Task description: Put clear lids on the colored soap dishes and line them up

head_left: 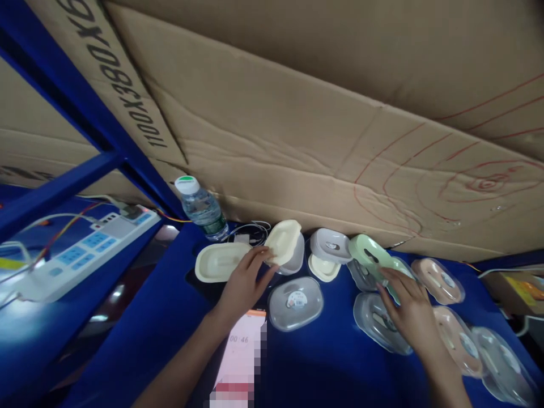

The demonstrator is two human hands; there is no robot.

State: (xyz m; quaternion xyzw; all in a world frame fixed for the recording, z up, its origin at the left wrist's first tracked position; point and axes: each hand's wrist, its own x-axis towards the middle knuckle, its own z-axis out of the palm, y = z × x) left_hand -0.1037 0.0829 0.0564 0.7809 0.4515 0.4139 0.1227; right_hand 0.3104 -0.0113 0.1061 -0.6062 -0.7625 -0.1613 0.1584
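My left hand point(249, 276) is closed on the near edge of a cream oval soap dish tray point(284, 241), tilted up in front of a grey soap dish point(294, 258). Left of it sits a cream soap dish base point(221, 263). At the right, my right hand point(406, 303) has its fingers curled at the near end of a light green soap dish point(369, 250); the grip is partly hidden. Under that hand lies a grey soap dish with a clear lid point(376, 320). A lidded grey one with a round label point(296, 303) rests between the hands.
A grey dish point(334, 245) stands over a cream one point(323, 267) at the back. Lidded pink dishes point(440, 280) lie at right. A water bottle point(202, 208), a power strip point(93, 249) and a phone showing a timer point(242, 345) are around. Cardboard point(276, 124) closes off the back.
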